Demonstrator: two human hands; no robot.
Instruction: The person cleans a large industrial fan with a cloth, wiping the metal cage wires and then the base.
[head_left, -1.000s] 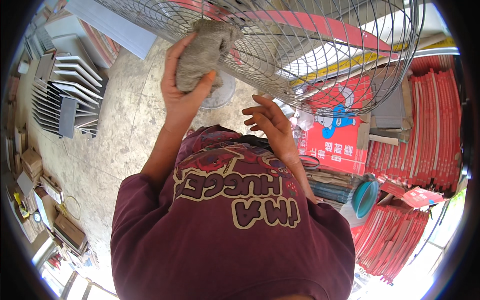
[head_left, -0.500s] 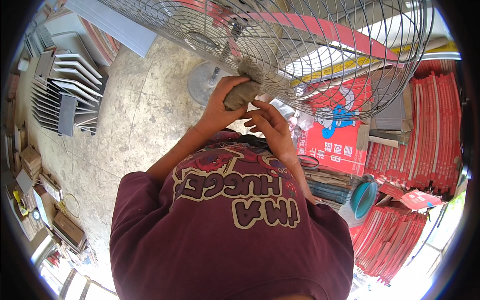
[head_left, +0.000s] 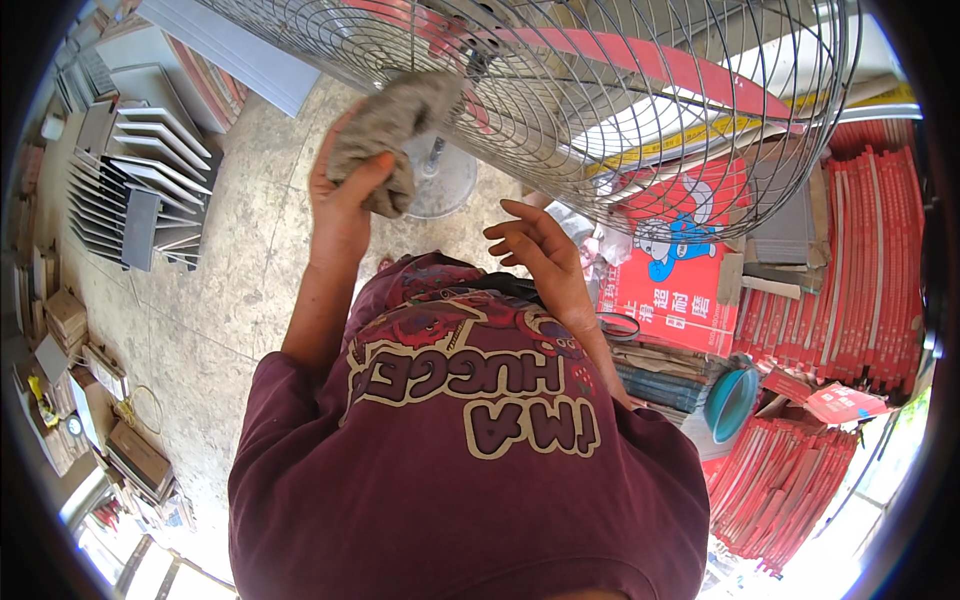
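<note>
Risk: rag point(head_left: 385, 135) could snag on the thin wires of the fan guard point(head_left: 600, 110) and pull loose from the grip; likely if dragged across rather than along them.
Risk: fan could rock on its round base point(head_left: 440, 180), just below the left hand, if pressed hard.
Left hand point(head_left: 345, 205): closed around the grey rag, pressed against the guard.
Right hand point(head_left: 535, 250): open, fingers spread, empty, just under the guard's lower rim.

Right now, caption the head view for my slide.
Left hand presses grey rag on fan guard; right hand open.
</note>
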